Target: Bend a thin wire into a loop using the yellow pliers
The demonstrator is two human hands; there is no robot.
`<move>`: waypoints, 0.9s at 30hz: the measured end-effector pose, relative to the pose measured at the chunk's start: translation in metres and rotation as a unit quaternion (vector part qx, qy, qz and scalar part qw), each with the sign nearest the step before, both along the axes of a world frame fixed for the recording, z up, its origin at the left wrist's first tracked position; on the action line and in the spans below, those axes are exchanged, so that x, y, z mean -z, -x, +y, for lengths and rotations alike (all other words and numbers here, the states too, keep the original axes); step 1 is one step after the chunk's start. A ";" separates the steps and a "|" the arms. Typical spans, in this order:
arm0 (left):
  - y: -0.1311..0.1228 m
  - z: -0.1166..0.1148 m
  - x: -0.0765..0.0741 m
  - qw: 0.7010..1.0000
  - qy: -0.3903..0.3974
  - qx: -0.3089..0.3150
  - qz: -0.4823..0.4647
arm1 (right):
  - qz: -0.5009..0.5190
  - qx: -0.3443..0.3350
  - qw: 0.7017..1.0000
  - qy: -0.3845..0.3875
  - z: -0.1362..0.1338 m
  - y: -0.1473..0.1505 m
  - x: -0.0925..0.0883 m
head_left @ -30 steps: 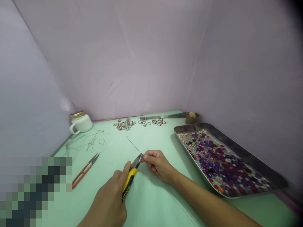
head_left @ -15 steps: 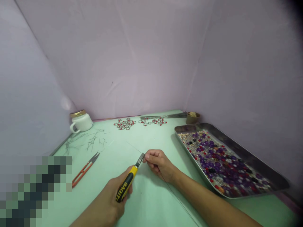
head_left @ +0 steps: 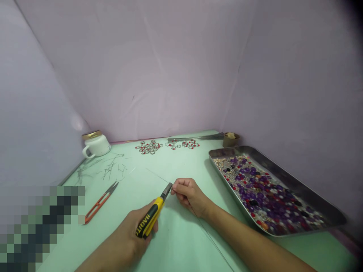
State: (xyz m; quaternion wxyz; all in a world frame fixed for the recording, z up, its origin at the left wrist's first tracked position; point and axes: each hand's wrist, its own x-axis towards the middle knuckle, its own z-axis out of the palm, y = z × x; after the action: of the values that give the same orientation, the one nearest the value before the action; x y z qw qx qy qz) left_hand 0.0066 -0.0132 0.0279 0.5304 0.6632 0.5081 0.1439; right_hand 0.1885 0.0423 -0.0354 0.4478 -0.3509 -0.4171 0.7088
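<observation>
Left hand [head_left: 132,231]: fingers wrapped round the pliers [head_left: 151,217], whose tips meet the wire [head_left: 210,238] above the desk [head_left: 176,243]. Right hand [head_left: 189,194]: thumb and fingers pinched on the wire just beside those tips. Judgement: hold this pinch close, bend smoothly from the wrist, avoid slip.

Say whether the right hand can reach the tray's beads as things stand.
Probably: only the tray rim stands between the right hand and the beads, though that hand pinches the wire.
</observation>
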 end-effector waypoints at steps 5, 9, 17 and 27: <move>0.000 -0.008 0.003 0.982 -0.161 -0.011 0.096 | -0.023 0.008 1.000 -0.010 -0.002 0.002 -0.002; -0.002 -0.012 0.016 0.957 -0.193 -0.023 0.216 | -0.025 0.020 0.999 0.006 -0.003 0.002 -0.006; -0.010 -0.015 0.027 0.909 -0.226 0.000 0.350 | -0.008 0.035 0.999 0.012 -0.001 0.003 -0.005; -0.007 -0.016 0.009 0.981 -0.155 -0.020 0.112 | 0.017 0.023 1.000 -0.001 -0.002 0.000 0.000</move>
State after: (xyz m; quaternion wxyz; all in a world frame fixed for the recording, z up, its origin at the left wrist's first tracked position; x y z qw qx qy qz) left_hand 0.0141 -0.0288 0.0187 0.3577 0.7391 0.5489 0.1566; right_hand 0.1882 0.0406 -0.0350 0.4711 -0.3478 -0.4022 0.7038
